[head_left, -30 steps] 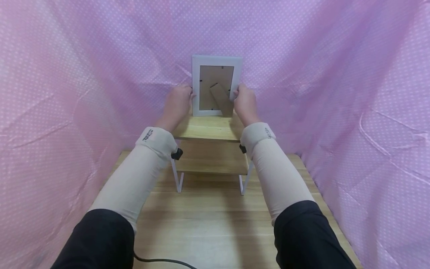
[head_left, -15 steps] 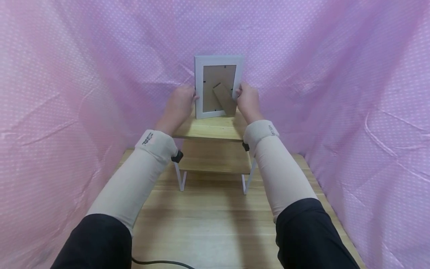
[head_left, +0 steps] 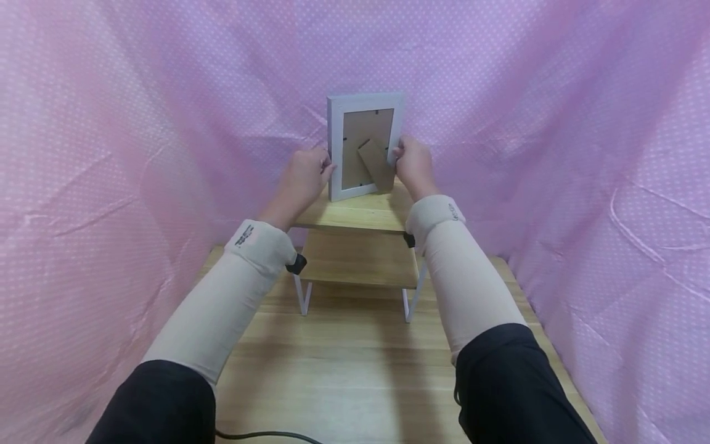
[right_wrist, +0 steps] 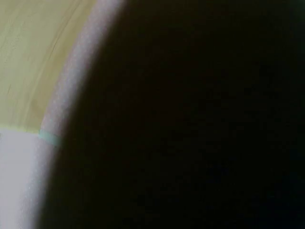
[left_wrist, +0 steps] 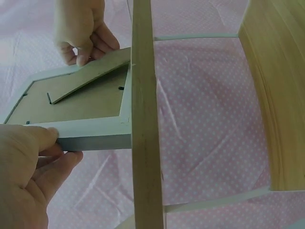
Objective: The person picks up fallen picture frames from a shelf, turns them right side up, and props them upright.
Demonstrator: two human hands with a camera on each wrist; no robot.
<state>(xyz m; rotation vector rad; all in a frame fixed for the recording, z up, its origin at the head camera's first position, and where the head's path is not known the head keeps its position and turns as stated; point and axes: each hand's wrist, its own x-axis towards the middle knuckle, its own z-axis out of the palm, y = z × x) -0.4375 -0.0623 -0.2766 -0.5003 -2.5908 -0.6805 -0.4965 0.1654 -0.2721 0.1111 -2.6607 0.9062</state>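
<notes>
A white picture frame [head_left: 363, 145] stands upright on the top tier of a small wooden shelf [head_left: 355, 216], its brown cardboard back and fold-out stand [head_left: 376, 165] facing me. My left hand [head_left: 305, 176] grips the frame's left edge and my right hand [head_left: 413, 163] grips its right edge. In the left wrist view my left hand [left_wrist: 28, 176] pinches the frame [left_wrist: 90, 136] by its side, and my right hand [left_wrist: 81, 33] holds the far side by the stand. The right wrist view is almost all dark.
The two-tier shelf stands on white metal legs [head_left: 304, 299] on a wooden table [head_left: 344, 370]. Pink dotted cloth [head_left: 582, 154] hangs close around the back and both sides. A black cable [head_left: 266, 435] lies at the table's near edge.
The frame has turned a little, its left edge now swung toward me, and it sits slightly further right. Both hands moved with it and kept their hold.
</notes>
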